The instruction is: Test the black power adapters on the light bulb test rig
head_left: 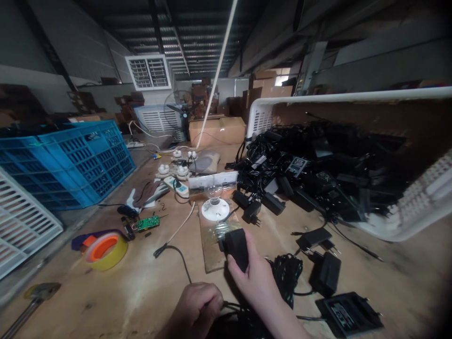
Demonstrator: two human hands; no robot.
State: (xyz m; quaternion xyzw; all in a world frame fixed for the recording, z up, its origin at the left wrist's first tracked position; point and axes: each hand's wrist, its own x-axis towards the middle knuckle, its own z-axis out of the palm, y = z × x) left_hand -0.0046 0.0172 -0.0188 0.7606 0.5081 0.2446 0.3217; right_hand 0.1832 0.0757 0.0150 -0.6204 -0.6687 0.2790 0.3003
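My right hand (256,278) grips a black power adapter (236,247) and holds it over a clear plate on the workbench, just in front of a white lamp socket with a bulb (215,202). My left hand (197,306) is closed at the bottom edge, fingers curled around a black cable (176,252) that runs off to the left. A coiled black cord (286,275) lies right of my right wrist.
A tipped white basket (406,202) spills a heap of black adapters (318,165) at the right. Loose adapters (325,270) lie at lower right. A tape roll (106,249), green circuit board (146,222), blue crate (77,160) and white crate (17,226) sit left.
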